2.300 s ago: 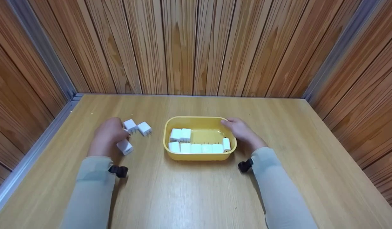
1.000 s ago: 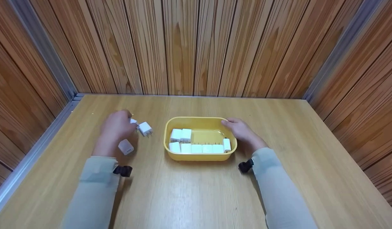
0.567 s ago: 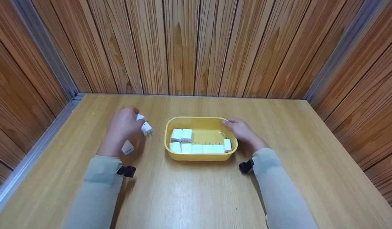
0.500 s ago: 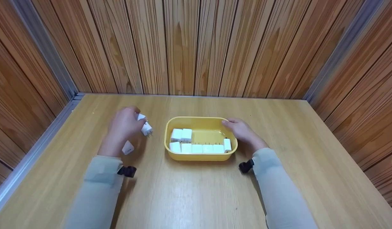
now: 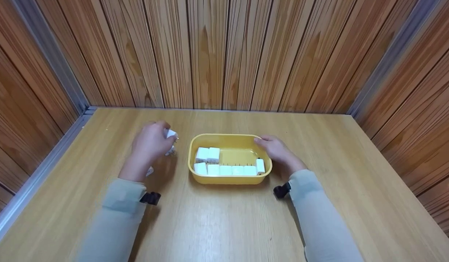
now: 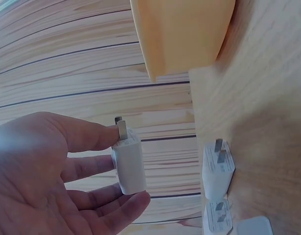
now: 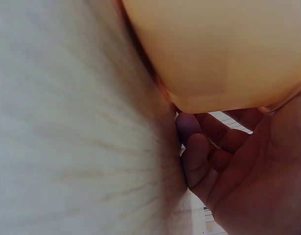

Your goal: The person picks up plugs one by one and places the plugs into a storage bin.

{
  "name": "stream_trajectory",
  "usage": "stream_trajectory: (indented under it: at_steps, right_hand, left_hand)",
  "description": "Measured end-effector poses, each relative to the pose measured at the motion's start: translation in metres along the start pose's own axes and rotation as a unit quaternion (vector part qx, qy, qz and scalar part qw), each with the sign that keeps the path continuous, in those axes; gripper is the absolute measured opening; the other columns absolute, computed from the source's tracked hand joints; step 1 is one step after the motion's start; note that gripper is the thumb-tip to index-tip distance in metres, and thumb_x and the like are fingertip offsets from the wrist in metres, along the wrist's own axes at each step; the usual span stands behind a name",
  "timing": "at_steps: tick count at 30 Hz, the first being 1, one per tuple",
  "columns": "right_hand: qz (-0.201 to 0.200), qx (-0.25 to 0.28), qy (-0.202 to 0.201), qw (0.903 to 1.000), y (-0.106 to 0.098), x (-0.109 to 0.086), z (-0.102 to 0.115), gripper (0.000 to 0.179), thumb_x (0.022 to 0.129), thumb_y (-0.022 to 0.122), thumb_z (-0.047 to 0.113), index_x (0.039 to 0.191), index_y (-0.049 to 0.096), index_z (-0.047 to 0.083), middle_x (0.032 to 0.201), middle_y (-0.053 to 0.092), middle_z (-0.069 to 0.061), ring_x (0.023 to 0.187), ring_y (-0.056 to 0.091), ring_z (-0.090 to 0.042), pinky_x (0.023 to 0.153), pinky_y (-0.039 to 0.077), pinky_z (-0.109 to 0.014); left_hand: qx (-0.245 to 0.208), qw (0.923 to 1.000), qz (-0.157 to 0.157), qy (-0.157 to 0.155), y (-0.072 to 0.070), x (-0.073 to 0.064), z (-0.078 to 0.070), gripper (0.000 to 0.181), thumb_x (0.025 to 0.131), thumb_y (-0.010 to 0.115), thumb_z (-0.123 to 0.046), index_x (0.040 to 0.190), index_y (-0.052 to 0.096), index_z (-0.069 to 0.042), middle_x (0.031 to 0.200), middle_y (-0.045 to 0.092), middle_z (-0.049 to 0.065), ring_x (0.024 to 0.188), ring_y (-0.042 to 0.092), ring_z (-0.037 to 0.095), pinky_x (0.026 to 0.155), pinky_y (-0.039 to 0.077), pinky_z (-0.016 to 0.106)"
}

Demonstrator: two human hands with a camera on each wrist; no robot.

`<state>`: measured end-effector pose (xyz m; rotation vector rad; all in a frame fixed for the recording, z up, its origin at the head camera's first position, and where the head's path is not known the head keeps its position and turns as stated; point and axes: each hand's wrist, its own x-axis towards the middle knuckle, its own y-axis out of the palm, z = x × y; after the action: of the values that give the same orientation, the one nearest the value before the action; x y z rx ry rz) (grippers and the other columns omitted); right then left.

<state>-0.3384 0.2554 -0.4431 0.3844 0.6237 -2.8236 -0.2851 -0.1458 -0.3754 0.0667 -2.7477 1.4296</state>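
My left hand [image 5: 150,142] pinches a white plug-in charger [image 6: 129,166] between thumb and fingers, its two metal prongs sticking out past the thumb. In the left wrist view the charger hangs above the table. Beneath that hand, more white chargers [image 6: 218,169] stand on the wood, mostly hidden from the head camera. My right hand [image 5: 279,151] holds the right end of a yellow tray [image 5: 230,179], thumb over its rim. Inside the tray, a row of white chargers [image 5: 225,170] lines the near side, with two more [image 5: 207,154] at the left and one upright [image 5: 260,166] at the right.
The wooden table [image 5: 217,225] is closed in by a wood-panelled back wall [image 5: 224,54] and side walls, with grey metal strips at the corners. The tray stands in the middle of the table, to the right of the loose chargers.
My left hand has moved from the loose chargers at the left up and rightward toward the tray, picking up one charger. The right hand and tray have stayed in place.
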Motion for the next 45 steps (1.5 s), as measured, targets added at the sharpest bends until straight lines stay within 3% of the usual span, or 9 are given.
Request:
stream_trajectory:
  at_steps: [7, 15, 20, 25, 32, 38, 41, 45]
  right_hand:
    - [0.001, 0.027, 0.038, 0.9989, 0.001, -0.004, -0.001, 0.078, 0.112, 0.057, 0.059, 0.172, 0.037, 0.012, 0.168, 0.048, -0.009, 0.153, 0.046, -0.027, 0.131, 0.030, -0.051]
    - [0.003, -0.017, -0.014, 0.9998, 0.001, 0.000, -0.001, 0.072, 0.116, 0.052, 0.051, 0.168, 0.042, 0.002, 0.164, 0.054, -0.016, 0.150, 0.052, -0.031, 0.130, 0.034, -0.051]
    - [-0.001, -0.029, -0.015, 0.9995, 0.001, 0.001, -0.001, 0.067, 0.116, 0.053, 0.050, 0.163, 0.050, 0.003, 0.154, 0.062, -0.015, 0.143, 0.057, -0.031, 0.130, 0.034, -0.052]
    - [0.004, -0.028, -0.020, 0.9994, 0.001, 0.001, 0.000, 0.062, 0.116, 0.053, 0.049, 0.158, 0.057, 0.004, 0.148, 0.066, -0.013, 0.139, 0.060, -0.031, 0.129, 0.035, -0.052]
    - [-0.003, -0.016, 0.001, 0.9999, 0.000, -0.002, 0.001, 0.067, 0.115, 0.054, 0.052, 0.163, 0.051, 0.005, 0.157, 0.059, -0.014, 0.146, 0.054, -0.032, 0.130, 0.031, -0.054]
    - [0.001, 0.011, 0.012, 0.9999, 0.001, -0.003, 0.001, 0.068, 0.115, 0.055, 0.053, 0.165, 0.048, 0.008, 0.156, 0.060, -0.010, 0.144, 0.057, -0.028, 0.128, 0.036, -0.051]
    - [0.004, 0.030, 0.009, 0.9995, 0.002, -0.003, 0.001, 0.062, 0.115, 0.056, 0.049, 0.161, 0.053, 0.008, 0.148, 0.065, -0.009, 0.136, 0.062, -0.026, 0.124, 0.042, -0.048]
    - [-0.001, 0.025, 0.014, 0.9996, 0.002, -0.003, 0.002, 0.064, 0.115, 0.056, 0.050, 0.162, 0.052, 0.008, 0.151, 0.063, -0.010, 0.138, 0.060, -0.027, 0.125, 0.040, -0.048]
  left_hand:
    - [-0.004, 0.9999, 0.003, 0.010, 0.005, 0.001, -0.006, 0.047, 0.108, 0.073, -0.026, 0.148, 0.063, -0.003, 0.130, 0.063, 0.018, 0.115, 0.063, 0.037, 0.099, 0.058, 0.054]
    - [0.003, 0.9989, 0.000, 0.047, 0.012, 0.003, -0.013, 0.046, 0.106, 0.075, -0.026, 0.145, 0.066, -0.002, 0.135, 0.063, 0.022, 0.121, 0.064, 0.039, 0.106, 0.055, 0.058]
    - [-0.017, 0.9986, 0.019, 0.047, 0.016, 0.003, -0.020, 0.044, 0.107, 0.075, -0.026, 0.146, 0.066, -0.007, 0.143, 0.062, 0.020, 0.130, 0.062, 0.039, 0.112, 0.053, 0.059]
    - [-0.049, 0.9964, 0.056, 0.041, 0.020, 0.002, -0.028, 0.044, 0.108, 0.076, -0.026, 0.148, 0.066, -0.009, 0.139, 0.062, 0.014, 0.126, 0.062, 0.034, 0.113, 0.054, 0.054]
    - [-0.059, 0.9933, 0.079, 0.060, 0.027, 0.002, -0.040, 0.044, 0.107, 0.077, -0.026, 0.147, 0.067, -0.009, 0.141, 0.062, 0.013, 0.126, 0.062, 0.032, 0.114, 0.053, 0.054]
    - [-0.048, 0.9915, 0.087, 0.084, 0.033, 0.002, -0.049, 0.044, 0.107, 0.077, -0.026, 0.146, 0.068, -0.010, 0.146, 0.062, 0.014, 0.129, 0.061, 0.033, 0.115, 0.053, 0.055]
    - [-0.030, 0.9912, 0.082, 0.100, 0.036, 0.002, -0.052, 0.043, 0.106, 0.078, -0.027, 0.144, 0.070, -0.010, 0.143, 0.064, 0.013, 0.129, 0.063, 0.033, 0.112, 0.054, 0.055]
    - [-0.004, 0.9894, 0.078, 0.122, 0.042, 0.004, -0.057, 0.042, 0.105, 0.079, -0.027, 0.142, 0.071, -0.009, 0.138, 0.067, 0.012, 0.126, 0.065, 0.033, 0.108, 0.056, 0.055]
